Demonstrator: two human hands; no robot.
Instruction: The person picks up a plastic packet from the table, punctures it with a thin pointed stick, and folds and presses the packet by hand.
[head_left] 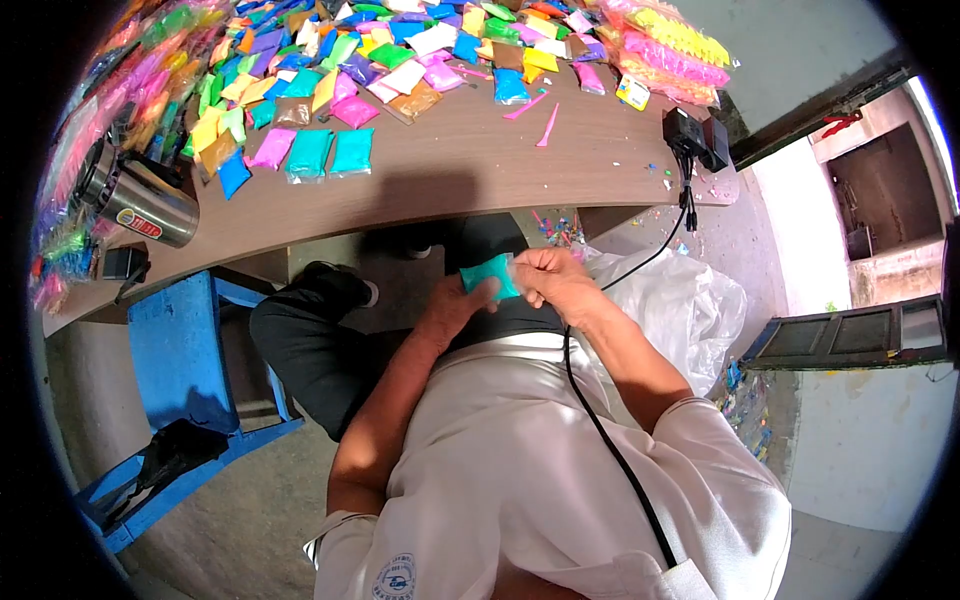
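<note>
A small teal packet (489, 278) is held over the lap, just off the table's front edge. My left hand (458, 303) grips its left side, with the thumb lying on its face. My right hand (551, 277) pinches the clear edge at its right end. On the wooden table (420, 160) lie two more teal packets, one (309, 155) beside the other (352, 151), near a pink packet (271, 148). Behind them spreads a heap of packets in many colours.
A steel flask (150, 205) stands at the table's left, near a black adapter (125, 264). Black power adapters (690, 135) with a cable sit at the right end. A blue chair (180, 350) is at left. A clear plastic bag (680, 310) lies at right.
</note>
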